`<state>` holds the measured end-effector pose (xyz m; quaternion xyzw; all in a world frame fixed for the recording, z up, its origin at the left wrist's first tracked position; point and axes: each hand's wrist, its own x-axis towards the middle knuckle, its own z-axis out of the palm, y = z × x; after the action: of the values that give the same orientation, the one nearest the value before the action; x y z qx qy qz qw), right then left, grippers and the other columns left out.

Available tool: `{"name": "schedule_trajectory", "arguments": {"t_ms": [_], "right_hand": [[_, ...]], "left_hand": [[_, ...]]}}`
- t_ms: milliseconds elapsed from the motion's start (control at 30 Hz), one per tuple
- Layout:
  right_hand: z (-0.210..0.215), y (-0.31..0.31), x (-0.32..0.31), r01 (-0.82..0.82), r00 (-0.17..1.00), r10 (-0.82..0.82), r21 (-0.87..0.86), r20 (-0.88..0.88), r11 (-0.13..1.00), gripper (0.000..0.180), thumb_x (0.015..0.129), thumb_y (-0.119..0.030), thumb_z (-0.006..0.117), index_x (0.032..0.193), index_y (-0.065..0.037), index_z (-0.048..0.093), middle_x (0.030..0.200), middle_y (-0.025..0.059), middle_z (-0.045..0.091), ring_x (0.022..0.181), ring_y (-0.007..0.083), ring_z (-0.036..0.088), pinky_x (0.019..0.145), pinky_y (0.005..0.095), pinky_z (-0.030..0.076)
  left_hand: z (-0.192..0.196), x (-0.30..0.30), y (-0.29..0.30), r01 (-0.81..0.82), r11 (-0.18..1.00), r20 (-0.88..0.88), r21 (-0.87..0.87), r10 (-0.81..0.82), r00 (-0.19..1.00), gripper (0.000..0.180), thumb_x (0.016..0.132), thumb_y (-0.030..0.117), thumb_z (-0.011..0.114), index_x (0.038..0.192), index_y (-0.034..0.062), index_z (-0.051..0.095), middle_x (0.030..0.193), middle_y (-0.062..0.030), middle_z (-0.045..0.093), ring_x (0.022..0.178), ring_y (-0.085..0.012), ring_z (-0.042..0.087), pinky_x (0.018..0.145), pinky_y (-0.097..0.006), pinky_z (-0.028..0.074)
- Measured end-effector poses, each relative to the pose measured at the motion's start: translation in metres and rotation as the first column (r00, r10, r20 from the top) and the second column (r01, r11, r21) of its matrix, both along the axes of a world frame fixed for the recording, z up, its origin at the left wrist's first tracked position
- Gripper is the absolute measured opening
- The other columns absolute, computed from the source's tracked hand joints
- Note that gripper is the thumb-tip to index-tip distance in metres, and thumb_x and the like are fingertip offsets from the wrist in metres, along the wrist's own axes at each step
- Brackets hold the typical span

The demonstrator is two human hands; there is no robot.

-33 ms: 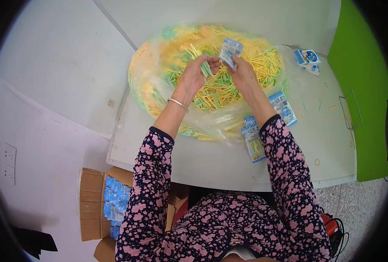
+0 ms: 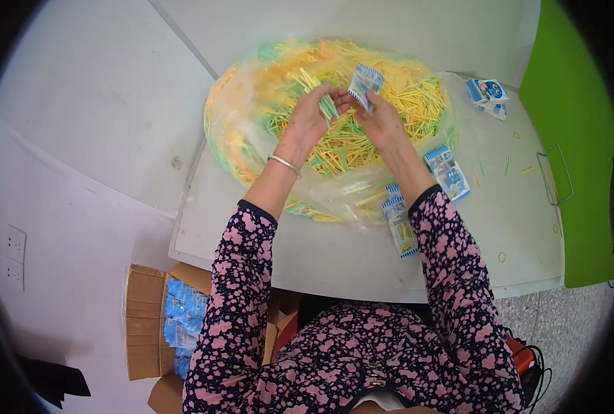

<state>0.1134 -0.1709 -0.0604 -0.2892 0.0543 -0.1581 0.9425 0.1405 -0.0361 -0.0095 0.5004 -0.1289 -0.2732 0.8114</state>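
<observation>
My left hand (image 2: pixel 311 116) is closed round a small bundle of thin yellow and green sticks (image 2: pixel 327 105), whose upper ends poke out past the fingers. Close beside it, my right hand (image 2: pixel 381 119) grips a blue-and-white striped packet (image 2: pixel 366 79) between thumb and fingers. I cannot tell whether the packet's mouth is open. Beneath both hands lies a heap of loose yellow, green and orange sticks (image 2: pixel 338 153) in a large clear plastic bag (image 2: pixel 245 96) spread open on the table.
Several similar packets (image 2: pixel 447 172) lie near my right forearm, and others (image 2: pixel 488 92) at the far right. Stray sticks and rubber bands (image 2: pixel 501 257) dot the white table (image 2: pixel 334 265). A cardboard box (image 2: pixel 144 324) of blue packets stands lower left. A green panel (image 2: pixel 576 165) borders the right.
My right hand has shifted slightly left, bringing its fingers nearer my left hand. The sticks and the packet are still held.
</observation>
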Motion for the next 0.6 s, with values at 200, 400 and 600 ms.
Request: {"name": "schedule_trajectory", "arguments": {"t_ms": [200,400,600], "right_hand": [[0.018,0.037,-0.021,-0.005,1.0,0.004,0.424,0.003,0.906,0.022,0.094,-0.012,0.041,0.103,0.003,0.053,0.091,0.0106,0.06,0.08,0.0176,0.055,0.079,0.0291,0.047],[0.021,0.036,-0.02,0.062,0.998,-0.047,0.391,-0.048,0.918,0.018,0.093,-0.011,0.043,0.104,-0.001,0.053,0.098,0.0117,0.062,0.086,0.0197,0.058,0.083,0.0318,0.047],[0.015,0.039,-0.011,0.104,0.994,-0.102,0.459,-0.029,0.882,0.021,0.093,-0.009,0.043,0.111,0.002,0.049,0.107,0.0134,0.059,0.094,0.0216,0.059,0.084,0.0334,0.048]], "left_hand": [[-0.015,-0.038,-0.019,-0.182,0.96,0.167,-0.214,0.219,0.961,0.012,0.081,0.006,0.06,0.091,0.0,0.056,0.085,-0.0068,0.061,0.077,-0.0155,0.059,0.069,-0.029,0.049],[-0.021,-0.045,-0.031,-0.273,0.93,0.235,-0.248,0.331,0.914,0.012,0.08,0.005,0.062,0.091,0.0032,0.061,0.086,-0.0019,0.061,0.078,-0.0104,0.056,0.071,-0.024,0.045],[-0.022,-0.049,-0.028,-0.35,0.931,0.167,-0.104,0.364,0.917,0.015,0.082,0.013,0.061,0.087,-0.0009,0.059,0.081,-0.0004,0.057,0.073,-0.008,0.051,0.066,-0.025,0.042]]}}
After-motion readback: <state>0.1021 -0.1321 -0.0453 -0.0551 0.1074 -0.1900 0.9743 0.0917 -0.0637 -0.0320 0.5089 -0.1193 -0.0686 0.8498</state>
